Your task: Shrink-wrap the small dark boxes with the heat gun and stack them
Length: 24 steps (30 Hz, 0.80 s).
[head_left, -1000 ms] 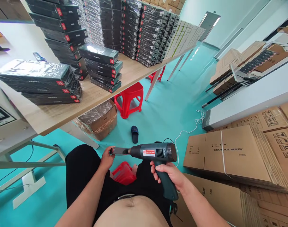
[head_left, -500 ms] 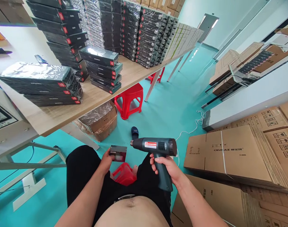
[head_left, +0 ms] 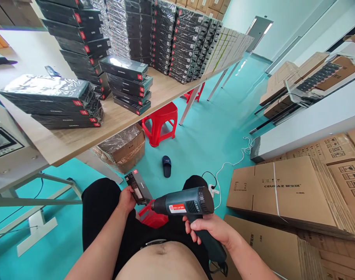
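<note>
My left hand (head_left: 127, 200) grips a black product box (head_left: 139, 187) with a small red label, tilted over my lap. Wrapped round the handle of a dark green heat gun (head_left: 180, 204) is my right hand (head_left: 205, 227). The gun's nozzle points left, close to the lower right end of the box; whether they touch I cannot tell. Below the nozzle, between my legs, part of a red plastic stool (head_left: 154, 218) shows. A cord leaves the bottom of the gun's handle.
Several stacks of shrink-wrapped black boxes (head_left: 55, 105) stand on the wooden table (head_left: 104, 136). A red stool (head_left: 160, 120), a wrapped carton (head_left: 125, 149) and a slipper (head_left: 166, 166) are on the floor. At right lie flattened cardboard cartons (head_left: 285, 190) and a white cable (head_left: 224, 182).
The box in my left hand has been turned so its long side shows. My right hand has lowered the heat gun, and its nozzle has moved down and left towards the box.
</note>
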Available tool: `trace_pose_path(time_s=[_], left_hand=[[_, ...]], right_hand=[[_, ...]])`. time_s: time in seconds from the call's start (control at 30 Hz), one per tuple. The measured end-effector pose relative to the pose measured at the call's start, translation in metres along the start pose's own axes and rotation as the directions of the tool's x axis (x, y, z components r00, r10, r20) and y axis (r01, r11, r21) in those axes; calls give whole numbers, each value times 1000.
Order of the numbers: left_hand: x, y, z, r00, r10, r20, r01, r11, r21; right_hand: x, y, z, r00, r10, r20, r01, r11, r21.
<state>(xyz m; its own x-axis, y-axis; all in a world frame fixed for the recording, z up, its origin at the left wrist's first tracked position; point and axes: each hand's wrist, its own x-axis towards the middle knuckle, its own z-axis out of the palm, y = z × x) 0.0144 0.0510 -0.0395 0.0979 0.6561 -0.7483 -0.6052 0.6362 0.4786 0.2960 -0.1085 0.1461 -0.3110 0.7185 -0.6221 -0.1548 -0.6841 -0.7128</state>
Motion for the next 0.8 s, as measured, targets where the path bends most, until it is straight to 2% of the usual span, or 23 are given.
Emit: trace_pose_path(time_s=[0.1,0.17,0.3,0.43,0.5,0.6,0.7,0.73,0.8], left_hand=[[-6,3,4,998,-41,39,43,997,-62],[-11,6,5,989,-12,149,25,996,-83],[-24,12,2,932,-16,362,51,995,-89],[-35,16,1,877,-97,470,153,985,-82],[-39,16,3,854,-99,511,157,985,-72],[-40,13,8,858,-105,503,113,993,14],[-34,5,12,916,-149,372,81,978,194],[-32,1,13,940,-118,321,40,970,240],[-27,-5,16,964,25,264,-113,939,324]], right_hand=[[-2,5,1,999,-14,-35,16,998,60],[-1,8,2,1000,-19,1,19,993,118],[1,15,-2,996,-56,69,35,964,264],[4,21,-10,996,-77,-35,84,943,322],[5,21,-14,994,-70,-78,92,938,333],[4,20,-18,990,-76,-116,114,924,364],[1,16,-21,984,-71,-161,132,904,407],[0,15,-21,981,-61,-183,134,898,419],[-1,12,-24,973,-39,-227,137,889,436]])
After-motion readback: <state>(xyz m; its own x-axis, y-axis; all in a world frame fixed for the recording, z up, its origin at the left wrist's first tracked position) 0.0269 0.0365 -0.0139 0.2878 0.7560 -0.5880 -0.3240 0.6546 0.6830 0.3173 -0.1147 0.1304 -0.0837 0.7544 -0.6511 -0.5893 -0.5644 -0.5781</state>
